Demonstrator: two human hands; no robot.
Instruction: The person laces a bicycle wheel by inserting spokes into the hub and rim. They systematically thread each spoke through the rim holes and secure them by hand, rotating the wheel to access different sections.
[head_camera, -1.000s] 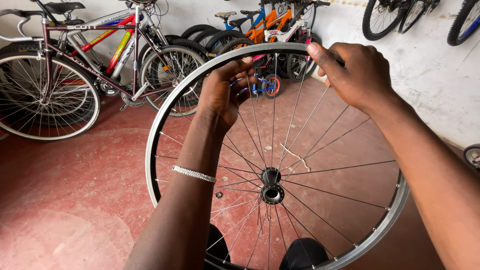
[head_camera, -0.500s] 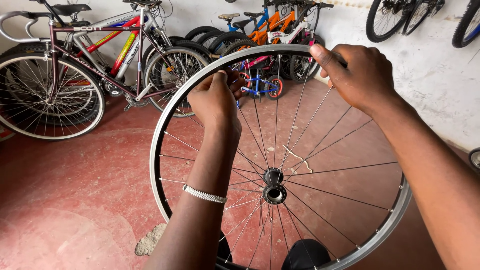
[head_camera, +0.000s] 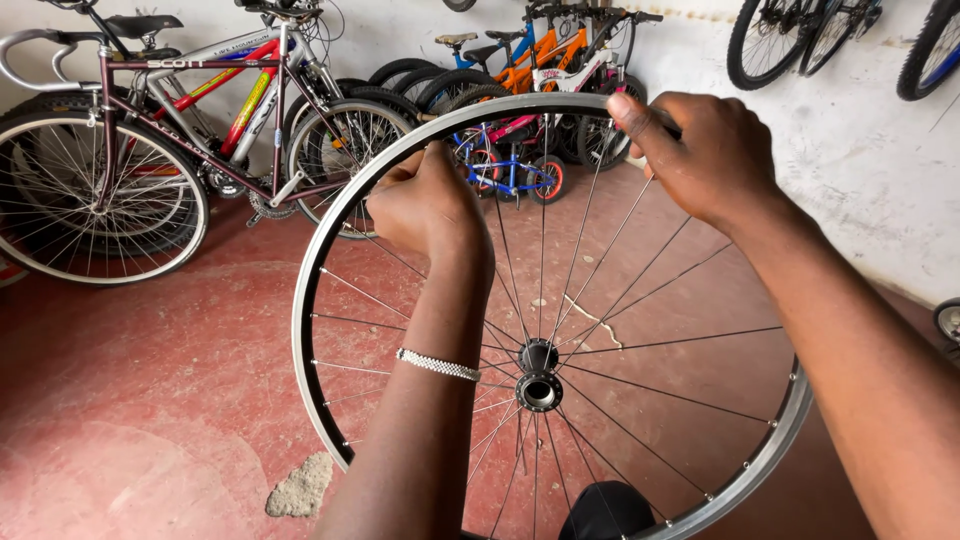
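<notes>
A bare silver bicycle wheel with thin steel spokes stands upright before the person, right hand grasping the rim's top, left hand clenched around spokes inside it, above a worn red floor.
</notes>
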